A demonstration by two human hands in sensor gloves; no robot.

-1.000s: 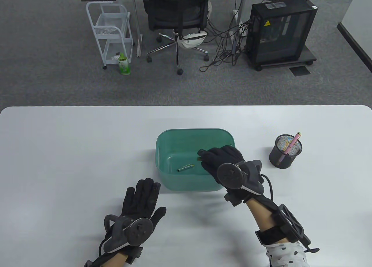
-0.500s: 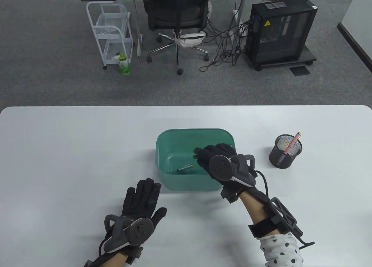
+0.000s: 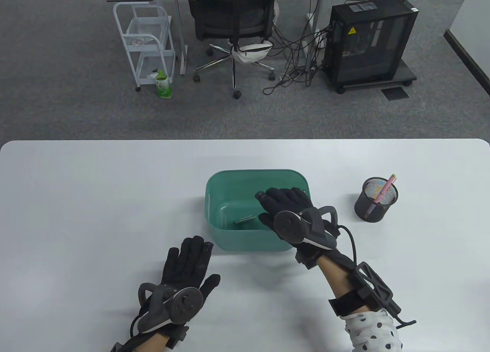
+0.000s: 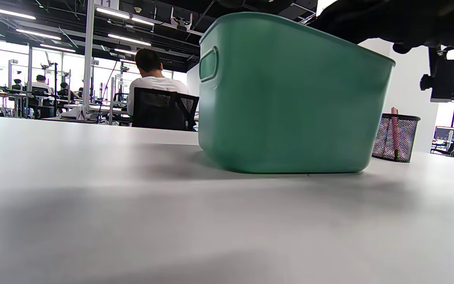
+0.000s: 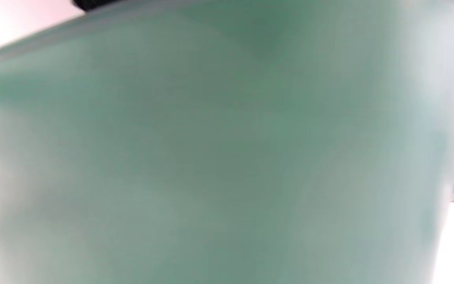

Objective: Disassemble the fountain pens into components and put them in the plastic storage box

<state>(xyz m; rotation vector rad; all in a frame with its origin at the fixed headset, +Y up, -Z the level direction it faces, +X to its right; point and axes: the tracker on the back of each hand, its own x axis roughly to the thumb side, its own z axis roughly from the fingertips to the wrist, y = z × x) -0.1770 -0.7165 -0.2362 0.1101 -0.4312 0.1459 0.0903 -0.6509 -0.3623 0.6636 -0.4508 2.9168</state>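
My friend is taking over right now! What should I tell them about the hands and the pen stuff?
Left hand: lies flat on the table, fingers straight, holding nothing.
Right hand: reaches into the green storage box; whether its fingers hold a piece cannot be seen.
Done: one green pen part lies on the box floor.
Left: a pink pen stands whole in the black mesh cup, right of the box. It looks like the next one to take apart.

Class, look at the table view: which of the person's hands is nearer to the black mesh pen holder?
The right. The right hand reaches into the green storage box, just left of the mesh pen holder; the left hand rests flat on the table, beyond the box's near left corner.
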